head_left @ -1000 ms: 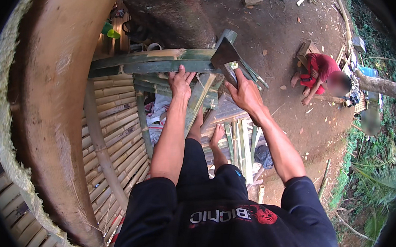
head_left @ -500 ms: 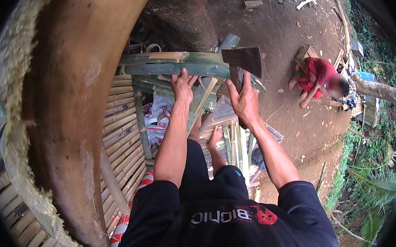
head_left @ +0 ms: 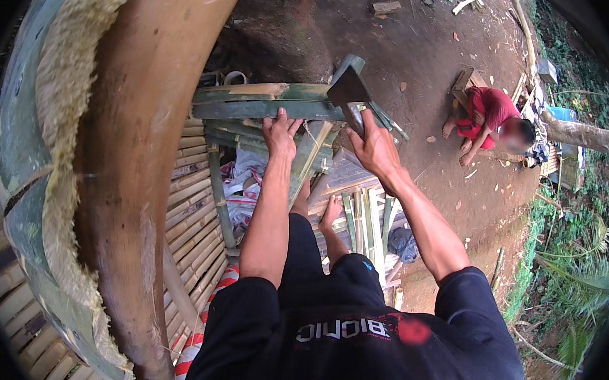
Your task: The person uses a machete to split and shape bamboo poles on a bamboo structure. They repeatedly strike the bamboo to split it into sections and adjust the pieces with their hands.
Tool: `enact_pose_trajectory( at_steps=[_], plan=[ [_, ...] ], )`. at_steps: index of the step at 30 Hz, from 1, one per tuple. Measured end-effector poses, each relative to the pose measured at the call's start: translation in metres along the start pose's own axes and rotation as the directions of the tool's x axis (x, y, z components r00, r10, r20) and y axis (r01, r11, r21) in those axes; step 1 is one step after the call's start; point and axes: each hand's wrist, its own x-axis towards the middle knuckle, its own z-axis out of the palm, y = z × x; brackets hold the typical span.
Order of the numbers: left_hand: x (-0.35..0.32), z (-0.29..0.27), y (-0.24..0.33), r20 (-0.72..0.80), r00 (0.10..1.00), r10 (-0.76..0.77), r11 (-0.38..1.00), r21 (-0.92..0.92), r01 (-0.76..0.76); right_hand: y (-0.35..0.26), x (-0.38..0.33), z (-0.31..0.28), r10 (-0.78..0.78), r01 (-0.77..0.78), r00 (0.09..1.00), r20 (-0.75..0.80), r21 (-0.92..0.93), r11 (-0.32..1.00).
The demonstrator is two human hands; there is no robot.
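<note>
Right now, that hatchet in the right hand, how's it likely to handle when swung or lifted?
The hatchet probably feels head-heavy: a broad dark blade sits atop a slim handle. It looks rigid, unlikely to flex. Gripped by the right hand low on the handle, it may twist if it lands off-centre on the green bamboo pole.

A big brown post (head_left: 147, 166) blocks the left side. Green bamboo poles (head_left: 263, 101) lie across in front, under the left hand (head_left: 279, 132). To the right, the dirt ground (head_left: 436, 46) leaves open room around the hatchet (head_left: 348, 91).
</note>
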Motion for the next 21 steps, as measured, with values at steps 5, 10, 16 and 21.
enact_pose_trajectory(
  at_steps=[5,10,16,21],
  plan=[
    [-0.003,0.005,-0.001,0.022,1.000,0.007,1.000,-0.015,-0.006,-0.001,-0.007,0.021,-0.062,0.113,0.938,-0.342,0.129,0.985],
    [0.001,0.001,-0.001,-0.023,1.000,0.003,1.000,-0.014,-0.003,-0.009,-0.006,0.009,-0.019,0.031,0.992,-0.128,0.093,0.995],
    [-0.010,0.005,-0.001,0.020,1.000,0.006,1.000,-0.023,-0.006,0.008,0.002,0.020,0.045,-0.043,0.993,0.106,-0.019,0.999],
    [-0.005,0.008,0.001,0.032,0.999,0.024,0.999,-0.023,-0.023,0.003,-0.005,0.033,0.036,-0.025,0.996,-0.087,0.132,0.991]
  ],
)
